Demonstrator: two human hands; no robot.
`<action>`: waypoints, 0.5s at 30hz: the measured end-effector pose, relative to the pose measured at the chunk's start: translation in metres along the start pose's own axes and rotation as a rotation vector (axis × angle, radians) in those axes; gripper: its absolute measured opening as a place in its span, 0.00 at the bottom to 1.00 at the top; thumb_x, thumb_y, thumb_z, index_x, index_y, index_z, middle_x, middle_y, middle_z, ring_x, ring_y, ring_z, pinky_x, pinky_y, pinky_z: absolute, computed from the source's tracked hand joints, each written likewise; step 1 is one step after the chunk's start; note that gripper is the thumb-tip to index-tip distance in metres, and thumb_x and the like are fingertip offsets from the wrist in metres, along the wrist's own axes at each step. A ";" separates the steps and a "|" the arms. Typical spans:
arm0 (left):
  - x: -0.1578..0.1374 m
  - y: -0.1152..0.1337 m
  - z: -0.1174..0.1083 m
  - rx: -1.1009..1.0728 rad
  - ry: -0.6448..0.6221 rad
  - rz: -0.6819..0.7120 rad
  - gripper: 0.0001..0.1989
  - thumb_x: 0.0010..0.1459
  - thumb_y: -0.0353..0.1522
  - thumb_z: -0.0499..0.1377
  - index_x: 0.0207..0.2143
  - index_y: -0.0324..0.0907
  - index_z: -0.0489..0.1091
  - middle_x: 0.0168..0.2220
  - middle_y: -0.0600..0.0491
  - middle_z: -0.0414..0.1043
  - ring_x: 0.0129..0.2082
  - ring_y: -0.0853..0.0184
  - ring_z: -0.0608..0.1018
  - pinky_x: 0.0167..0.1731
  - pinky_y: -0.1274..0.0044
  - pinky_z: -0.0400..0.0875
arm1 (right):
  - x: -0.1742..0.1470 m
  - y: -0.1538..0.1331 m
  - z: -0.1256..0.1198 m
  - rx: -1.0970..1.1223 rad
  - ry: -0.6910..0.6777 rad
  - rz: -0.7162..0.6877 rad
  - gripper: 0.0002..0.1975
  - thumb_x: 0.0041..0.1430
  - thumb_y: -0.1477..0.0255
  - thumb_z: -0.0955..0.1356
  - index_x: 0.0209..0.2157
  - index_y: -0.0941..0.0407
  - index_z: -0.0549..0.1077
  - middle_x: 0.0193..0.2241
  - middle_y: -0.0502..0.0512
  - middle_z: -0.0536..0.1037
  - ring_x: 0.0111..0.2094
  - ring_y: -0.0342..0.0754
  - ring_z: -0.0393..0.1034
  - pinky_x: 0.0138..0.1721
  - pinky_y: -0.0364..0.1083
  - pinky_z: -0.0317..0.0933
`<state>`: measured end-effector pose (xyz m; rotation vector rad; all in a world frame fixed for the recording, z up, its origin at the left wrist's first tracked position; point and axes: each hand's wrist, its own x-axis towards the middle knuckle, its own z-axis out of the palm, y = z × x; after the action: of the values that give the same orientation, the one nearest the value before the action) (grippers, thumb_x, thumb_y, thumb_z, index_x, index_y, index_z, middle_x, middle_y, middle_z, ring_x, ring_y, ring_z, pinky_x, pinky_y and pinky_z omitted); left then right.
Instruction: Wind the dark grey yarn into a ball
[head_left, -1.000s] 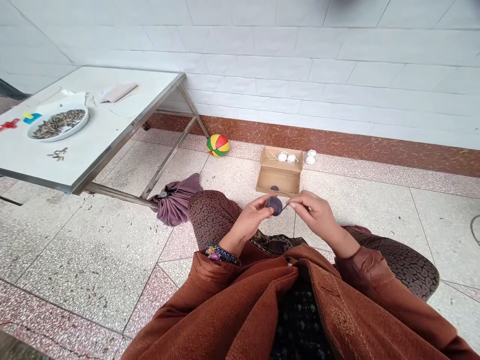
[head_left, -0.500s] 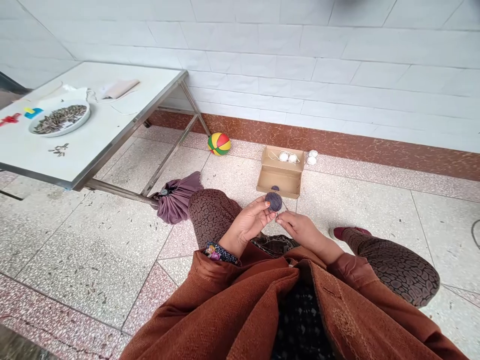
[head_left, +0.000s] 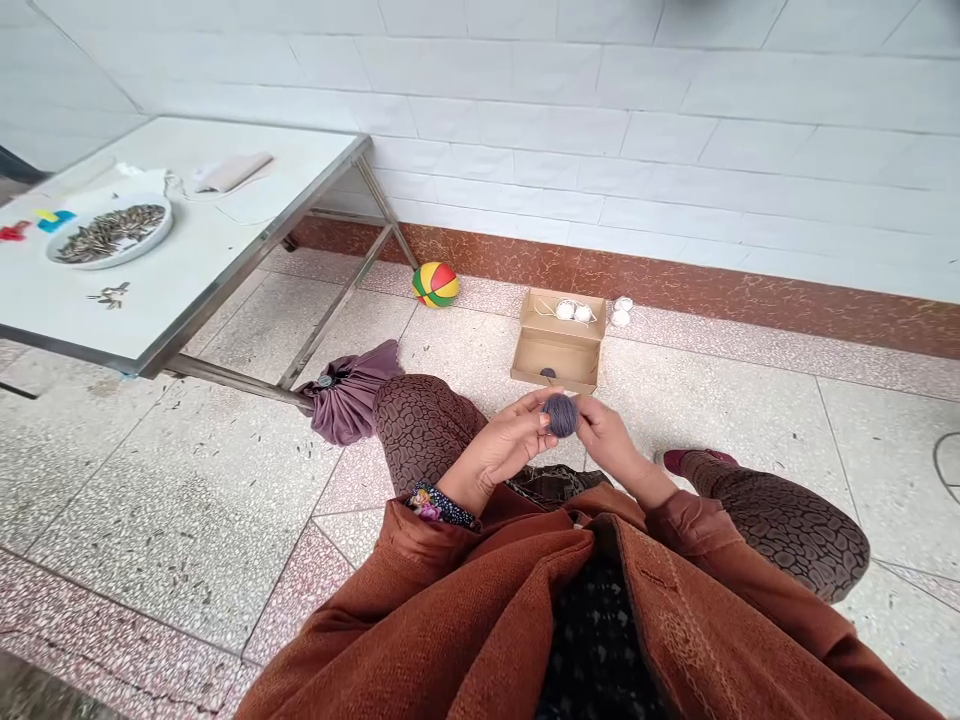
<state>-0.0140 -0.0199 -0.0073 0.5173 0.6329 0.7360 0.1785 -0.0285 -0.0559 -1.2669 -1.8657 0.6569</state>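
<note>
My left hand [head_left: 504,442] is closed around the left side of a dark grey-purple yarn ball [head_left: 561,416], held up in front of my lap. Against the ball's right side is my right hand [head_left: 609,438], its fingers bent in a pinch; the fingertips are partly hidden behind the ball, and the strand between them is too fine to make out. Just beyond the hands, an open cardboard box [head_left: 525,350] stands on the floor. A second dark yarn ball [head_left: 548,373] lies inside it, partly visible. White balls of yarn [head_left: 573,312] rest in its raised lid.
More white balls [head_left: 621,312] sit right of the box by the wall. A colourful ball [head_left: 435,285] and a purple cloth bag [head_left: 349,395] lie on the floor to the left. The metal-framed table [head_left: 195,250] bears a white plate [head_left: 161,240] of seed-like bits.
My right hand has moved from below the yarn ball up to its right side. The ball has shifted slightly right and down, and my left fingers now reach over its top.
</note>
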 end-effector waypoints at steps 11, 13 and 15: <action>0.006 -0.006 -0.002 0.207 0.175 0.180 0.22 0.43 0.29 0.73 0.43 0.39 0.78 0.40 0.52 0.77 0.39 0.70 0.73 0.44 0.77 0.64 | 0.002 -0.045 -0.043 -0.014 -0.201 -0.193 0.12 0.73 0.65 0.62 0.38 0.53 0.75 0.30 0.54 0.75 0.32 0.48 0.70 0.37 0.46 0.65; 0.003 -0.005 0.000 0.253 0.105 0.184 0.25 0.44 0.29 0.72 0.47 0.41 0.78 0.41 0.52 0.76 0.41 0.68 0.73 0.47 0.75 0.64 | 0.015 -0.040 -0.047 -0.022 -0.126 -0.160 0.12 0.72 0.65 0.63 0.38 0.52 0.76 0.32 0.55 0.77 0.35 0.50 0.72 0.39 0.48 0.66; 0.000 -0.004 0.002 0.249 0.033 0.137 0.30 0.46 0.30 0.72 0.54 0.45 0.75 0.40 0.53 0.75 0.39 0.69 0.72 0.44 0.75 0.64 | 0.023 -0.029 -0.041 -0.010 -0.059 -0.108 0.12 0.71 0.64 0.64 0.37 0.52 0.76 0.33 0.55 0.78 0.36 0.51 0.72 0.40 0.48 0.66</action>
<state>-0.0111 -0.0230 -0.0078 0.7849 0.7305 0.8002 0.1920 -0.0186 -0.0030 -1.1555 -1.9722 0.6341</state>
